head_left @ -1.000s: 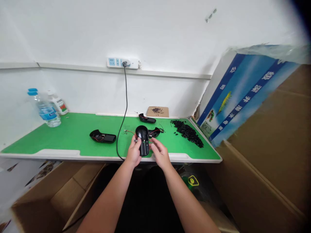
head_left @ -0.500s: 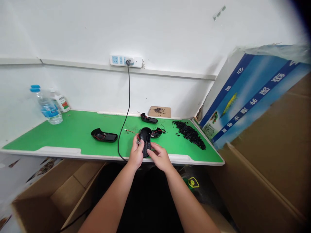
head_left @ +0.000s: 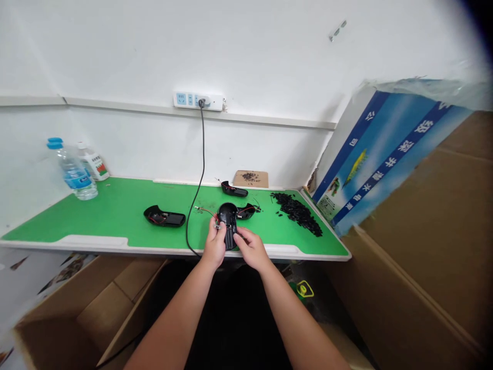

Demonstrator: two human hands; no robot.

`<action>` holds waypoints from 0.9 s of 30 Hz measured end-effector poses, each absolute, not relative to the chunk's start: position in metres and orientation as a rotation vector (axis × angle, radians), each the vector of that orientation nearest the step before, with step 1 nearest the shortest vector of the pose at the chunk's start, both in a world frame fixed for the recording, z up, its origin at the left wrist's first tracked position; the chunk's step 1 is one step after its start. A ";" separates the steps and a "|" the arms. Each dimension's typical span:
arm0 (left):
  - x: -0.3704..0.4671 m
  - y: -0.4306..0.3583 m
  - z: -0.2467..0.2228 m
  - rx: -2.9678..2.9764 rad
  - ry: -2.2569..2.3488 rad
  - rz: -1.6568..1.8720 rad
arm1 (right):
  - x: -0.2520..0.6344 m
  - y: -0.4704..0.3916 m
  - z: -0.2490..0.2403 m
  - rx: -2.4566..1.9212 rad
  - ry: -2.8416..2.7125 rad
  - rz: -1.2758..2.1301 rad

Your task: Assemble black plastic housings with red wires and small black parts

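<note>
Between my two hands, above the table's front edge, is a black plastic housing (head_left: 230, 234) with a round top and a straight lower part; thin red wires with a small connector stick out of it. My left hand (head_left: 214, 245) grips its left side, thumb on the front. My right hand (head_left: 251, 248) is closed around the lower right side, its fingers partly hidden. Just behind lies another black housing piece (head_left: 246, 211), partly covered. A similar black shell (head_left: 234, 190) rests farther back, and a black shell with red wires (head_left: 165, 217) lies to the left.
On the green table (head_left: 123, 205) a pile of small black parts (head_left: 298, 213) lies at right. A cardboard piece (head_left: 262, 179) holds tiny dark bits. A black cable (head_left: 203, 149) hangs from the power strip (head_left: 198, 101). Bottles (head_left: 80, 180) stand left; large cartons (head_left: 385, 149) flank the right.
The view has shifted slightly. My right hand's fingers have drawn in closer against the housing; my left hand keeps its grip.
</note>
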State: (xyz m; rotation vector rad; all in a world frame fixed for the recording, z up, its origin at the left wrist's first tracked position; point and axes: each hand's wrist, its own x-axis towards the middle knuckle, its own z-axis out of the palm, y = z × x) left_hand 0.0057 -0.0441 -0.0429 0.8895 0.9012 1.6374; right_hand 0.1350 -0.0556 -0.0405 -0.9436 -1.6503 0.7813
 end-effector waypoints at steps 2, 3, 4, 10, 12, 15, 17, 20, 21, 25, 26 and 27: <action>0.005 -0.044 -0.042 0.871 0.908 1.638 | 0.135 -0.055 -0.041 -0.941 -1.646 0.779; 0.005 -0.045 -0.042 0.860 0.912 1.638 | 0.134 -0.056 -0.041 -0.939 -1.641 0.778; 0.005 -0.045 -0.040 0.851 0.913 1.638 | 0.134 -0.056 -0.041 -0.937 -1.638 0.776; 0.007 -0.051 -0.029 0.894 0.853 1.607 | 0.134 -0.057 -0.038 -0.910 -1.669 0.758; 0.007 -0.051 -0.027 0.911 0.862 1.603 | 0.135 -0.058 -0.037 -0.893 -1.684 0.757; 0.007 -0.050 -0.028 0.907 0.879 1.584 | 0.134 -0.058 -0.037 -0.878 -1.696 0.755; 0.007 -0.049 -0.030 0.909 0.893 1.585 | 0.134 -0.058 -0.037 -0.874 -1.690 0.756; 0.006 -0.049 -0.032 0.924 0.898 1.605 | 0.134 -0.058 -0.037 -0.869 -1.678 0.758; 0.007 -0.049 -0.032 0.926 0.898 1.614 | 0.134 -0.058 -0.037 -0.867 -1.675 0.758; 0.008 -0.051 -0.030 0.907 0.909 1.653 | 0.134 -0.059 -0.036 -0.858 -1.665 0.778; 0.008 -0.052 -0.029 0.898 0.908 1.661 | 0.134 -0.059 -0.036 -0.858 -1.664 0.784; 0.009 -0.052 -0.029 0.891 0.906 1.667 | 0.133 -0.059 -0.035 -0.858 -1.663 0.787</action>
